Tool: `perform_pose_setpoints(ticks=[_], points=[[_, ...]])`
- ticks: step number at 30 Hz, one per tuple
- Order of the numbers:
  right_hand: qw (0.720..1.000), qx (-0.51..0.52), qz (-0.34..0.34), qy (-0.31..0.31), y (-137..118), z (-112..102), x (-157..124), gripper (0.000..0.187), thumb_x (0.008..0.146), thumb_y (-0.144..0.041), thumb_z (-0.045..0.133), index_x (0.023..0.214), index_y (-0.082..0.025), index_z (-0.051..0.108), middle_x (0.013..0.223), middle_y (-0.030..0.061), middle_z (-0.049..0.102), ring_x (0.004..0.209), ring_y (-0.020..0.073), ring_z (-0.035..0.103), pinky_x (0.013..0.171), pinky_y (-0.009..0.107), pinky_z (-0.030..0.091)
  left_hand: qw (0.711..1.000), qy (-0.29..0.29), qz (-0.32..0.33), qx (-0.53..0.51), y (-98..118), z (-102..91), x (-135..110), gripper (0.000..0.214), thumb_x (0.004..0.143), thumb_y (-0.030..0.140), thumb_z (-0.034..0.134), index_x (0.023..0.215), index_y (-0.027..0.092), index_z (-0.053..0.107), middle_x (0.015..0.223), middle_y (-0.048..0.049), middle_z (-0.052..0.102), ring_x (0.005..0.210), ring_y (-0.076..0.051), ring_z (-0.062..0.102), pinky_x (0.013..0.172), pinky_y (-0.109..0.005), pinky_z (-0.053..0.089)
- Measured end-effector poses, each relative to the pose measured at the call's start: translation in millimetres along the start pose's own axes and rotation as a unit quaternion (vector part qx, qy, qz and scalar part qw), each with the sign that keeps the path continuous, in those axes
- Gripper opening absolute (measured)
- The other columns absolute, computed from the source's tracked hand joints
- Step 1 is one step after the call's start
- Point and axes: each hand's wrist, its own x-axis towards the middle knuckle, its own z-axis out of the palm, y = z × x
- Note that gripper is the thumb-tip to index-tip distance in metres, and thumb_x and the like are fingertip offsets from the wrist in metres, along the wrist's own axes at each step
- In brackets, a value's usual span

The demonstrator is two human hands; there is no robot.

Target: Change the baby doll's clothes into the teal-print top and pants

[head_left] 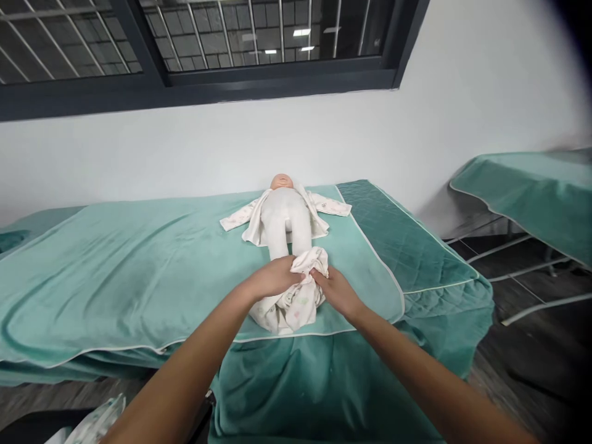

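A baby doll (285, 216) lies on its back on a teal blanket (139, 277), head toward the wall. An open printed jacket (319, 206) is spread under its torso. Bunched white printed trousers (296, 302) are gathered at the doll's feet. My left hand (272, 277) is closed on the left side of the trousers' bunched opening. My right hand (337, 290) pinches the right side of the same fabric. The doll's feet are hidden by the cloth and my hands.
The blanket covers a bed with a darker quilted cover (407, 246) at the right. A white wall and a dark-framed window (194, 80) are behind. Another teal-covered bed (531, 191) stands at the far right. Folded printed cloth (97, 422) lies at the lower left.
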Motion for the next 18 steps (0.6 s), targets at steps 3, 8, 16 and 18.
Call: perform_pose_setpoints(ticks=[3,8,16,18], points=[[0.999,0.04,-0.017,0.02,3.8,0.3,1.8,0.045,0.089,-0.051,0.054,0.117,-0.018,0.064,0.119,0.0098,0.07,0.111,0.0273,0.063,0.097,0.038,0.046,0.989,0.005,-0.003,-0.15,-5.1,-1.5,-6.8,0.04,0.084,0.04,0.063,0.118,0.019,0.065,0.121,-0.0083,0.07,0.111,-0.029,0.064,0.092,-0.037,0.05],[0.991,0.084,-0.069,0.077,8.2,0.0,14.7,0.029,0.088,-0.044,0.053,0.1,-0.019,0.06,0.099,0.005,0.069,0.093,0.022,0.061,0.087,0.034,0.047,0.948,-0.036,-0.045,-0.312,-14.3,-9.3,-10.6,0.062,0.072,0.036,0.08,0.128,0.018,0.061,0.125,-0.0119,0.068,0.112,-0.029,0.065,0.092,-0.039,0.052],[0.988,0.056,-0.095,0.112,1.4,-0.6,49.4,0.017,0.086,-0.038,0.054,0.088,-0.021,0.056,0.087,0.0004,0.063,0.084,0.0193,0.056,0.08,0.03,0.043,0.941,0.039,-0.062,-0.329,-21.7,-28.9,12.1,0.054,0.069,0.035,0.081,0.117,0.017,0.064,0.111,-0.01,0.071,0.096,-0.026,0.069,0.078,-0.034,0.055],[0.987,0.062,-0.089,0.118,0.4,-0.5,58.2,0.023,0.088,-0.041,0.052,0.095,-0.02,0.058,0.094,0.0026,0.066,0.089,0.0201,0.057,0.083,0.031,0.044,0.942,0.09,-0.063,-0.316,-19.1,-30.8,22.0,0.05,0.07,0.034,0.078,0.114,0.017,0.064,0.107,-0.0084,0.071,0.094,-0.025,0.069,0.076,-0.033,0.054]])
